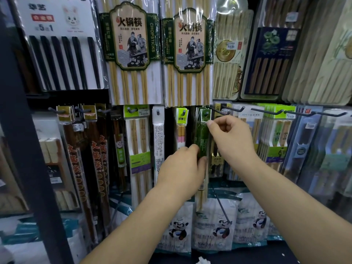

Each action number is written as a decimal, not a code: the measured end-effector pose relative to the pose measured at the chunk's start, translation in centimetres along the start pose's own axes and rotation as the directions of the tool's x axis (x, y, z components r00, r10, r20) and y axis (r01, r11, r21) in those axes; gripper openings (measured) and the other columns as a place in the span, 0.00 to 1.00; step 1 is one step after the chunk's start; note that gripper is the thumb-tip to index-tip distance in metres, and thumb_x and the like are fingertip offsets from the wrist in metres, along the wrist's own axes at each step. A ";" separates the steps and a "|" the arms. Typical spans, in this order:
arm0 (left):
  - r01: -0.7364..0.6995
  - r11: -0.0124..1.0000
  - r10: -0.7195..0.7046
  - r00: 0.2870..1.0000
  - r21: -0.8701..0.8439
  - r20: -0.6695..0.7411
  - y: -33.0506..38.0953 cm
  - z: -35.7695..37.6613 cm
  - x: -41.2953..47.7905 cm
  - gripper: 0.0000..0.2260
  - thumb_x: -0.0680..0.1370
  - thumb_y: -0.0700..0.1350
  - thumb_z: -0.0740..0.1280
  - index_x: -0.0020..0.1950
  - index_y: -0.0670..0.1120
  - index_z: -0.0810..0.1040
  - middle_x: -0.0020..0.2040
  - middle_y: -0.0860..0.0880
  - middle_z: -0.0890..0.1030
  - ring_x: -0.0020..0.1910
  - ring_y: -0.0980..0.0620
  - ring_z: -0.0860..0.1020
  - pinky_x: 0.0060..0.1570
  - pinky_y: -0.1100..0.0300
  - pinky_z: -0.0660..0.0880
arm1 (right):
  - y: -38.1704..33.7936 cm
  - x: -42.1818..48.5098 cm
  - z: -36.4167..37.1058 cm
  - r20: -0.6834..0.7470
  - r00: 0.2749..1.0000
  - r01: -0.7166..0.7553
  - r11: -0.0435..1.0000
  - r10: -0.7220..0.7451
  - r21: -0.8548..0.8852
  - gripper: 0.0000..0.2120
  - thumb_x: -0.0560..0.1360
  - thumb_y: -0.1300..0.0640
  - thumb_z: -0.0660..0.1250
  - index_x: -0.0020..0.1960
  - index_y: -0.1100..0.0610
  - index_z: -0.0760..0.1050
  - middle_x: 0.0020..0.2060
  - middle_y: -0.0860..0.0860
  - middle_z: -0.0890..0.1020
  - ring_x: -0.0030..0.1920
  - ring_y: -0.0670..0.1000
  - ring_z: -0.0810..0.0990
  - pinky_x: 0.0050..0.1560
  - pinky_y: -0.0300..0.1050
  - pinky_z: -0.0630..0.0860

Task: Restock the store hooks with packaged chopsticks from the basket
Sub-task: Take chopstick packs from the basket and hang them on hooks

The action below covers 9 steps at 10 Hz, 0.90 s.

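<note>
A green-labelled chopstick pack (202,134) hangs on a hook (205,114) in the middle row of the display. My right hand (231,137) pinches the pack's top edge just under the hook hole. My left hand (182,170) grips the pack's middle, fingers curled round its left edge. The pack's lower end (200,199) shows pale bamboo sticks below my left hand. More green packs sit behind it on the same hook. The basket is out of view.
Bare dark hooks (234,109) stick out to the right. Large bamboo chopstick packs (131,50) hang above. Panda-printed bags (219,225) sit on the shelf below. A dark shelf post (24,149) stands at the left.
</note>
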<state>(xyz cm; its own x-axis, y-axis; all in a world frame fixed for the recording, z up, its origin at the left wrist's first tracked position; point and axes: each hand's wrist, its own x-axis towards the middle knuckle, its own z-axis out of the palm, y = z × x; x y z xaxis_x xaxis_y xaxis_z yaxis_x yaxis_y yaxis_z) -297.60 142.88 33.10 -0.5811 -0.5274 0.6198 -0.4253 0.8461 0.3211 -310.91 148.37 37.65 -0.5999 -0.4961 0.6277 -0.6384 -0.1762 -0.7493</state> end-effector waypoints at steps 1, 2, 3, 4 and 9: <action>0.014 1.000 -0.014 0.999 -0.001 -0.036 0.7 -0.1 -0.2 0.12 0.85 0.55 0.56 0.60 0.49 0.71 0.49 0.49 0.79 0.45 0.45 0.79 0.37 0.53 0.72 | 0.9 -0.3 -0.3 0.010 1.000 0.022 0.999 -0.022 0.041 0.03 0.78 0.51 0.72 0.45 0.49 0.80 0.37 0.45 0.82 0.36 0.38 0.77 0.38 0.33 0.73; 0.031 0.997 -0.038 0.995 -0.076 -0.095 2.0 -0.5 -0.1 0.15 0.86 0.54 0.54 0.68 0.47 0.68 0.55 0.47 0.80 0.49 0.44 0.80 0.40 0.52 0.72 | 1.8 -0.7 -0.2 0.015 0.999 0.032 0.995 -0.034 0.090 0.03 0.77 0.52 0.73 0.48 0.49 0.79 0.39 0.45 0.82 0.38 0.37 0.78 0.38 0.29 0.74; 0.060 0.989 -0.080 0.986 -0.135 -0.147 2.9 -0.9 0.5 0.19 0.86 0.55 0.53 0.72 0.46 0.65 0.64 0.45 0.77 0.57 0.43 0.78 0.45 0.55 0.70 | 2.5 -1.1 0.1 0.047 0.999 0.017 0.992 -0.023 0.125 0.07 0.77 0.51 0.73 0.53 0.47 0.76 0.43 0.44 0.82 0.41 0.38 0.80 0.39 0.31 0.76; 0.168 0.952 -0.194 0.978 -0.255 -0.077 3.4 -0.8 1.5 0.24 0.86 0.56 0.52 0.79 0.46 0.59 0.68 0.44 0.76 0.64 0.43 0.76 0.50 0.56 0.68 | 3.0 -1.4 0.3 0.120 0.992 0.010 0.992 -0.026 0.125 0.15 0.79 0.50 0.69 0.65 0.46 0.73 0.51 0.41 0.81 0.47 0.36 0.80 0.44 0.32 0.77; 0.394 0.330 -0.349 0.895 -0.858 0.277 2.3 3.6 5.3 0.28 0.85 0.62 0.53 0.83 0.61 0.48 0.82 0.53 0.61 0.80 0.52 0.60 0.71 0.58 0.58 | 7.3 -1.2 2.5 0.555 0.829 -0.035 0.984 -0.069 0.176 0.28 0.86 0.45 0.50 0.81 0.39 0.40 0.76 0.32 0.50 0.67 0.18 0.52 0.67 0.21 0.55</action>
<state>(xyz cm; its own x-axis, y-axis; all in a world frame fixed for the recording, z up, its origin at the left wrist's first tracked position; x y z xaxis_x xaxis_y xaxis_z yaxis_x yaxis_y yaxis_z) -304.15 141.70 34.53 -0.5637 -0.7890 0.2445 0.2260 0.1374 0.9644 -313.66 145.60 30.85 -0.1852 -0.8709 0.4552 -0.5222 -0.3052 -0.7963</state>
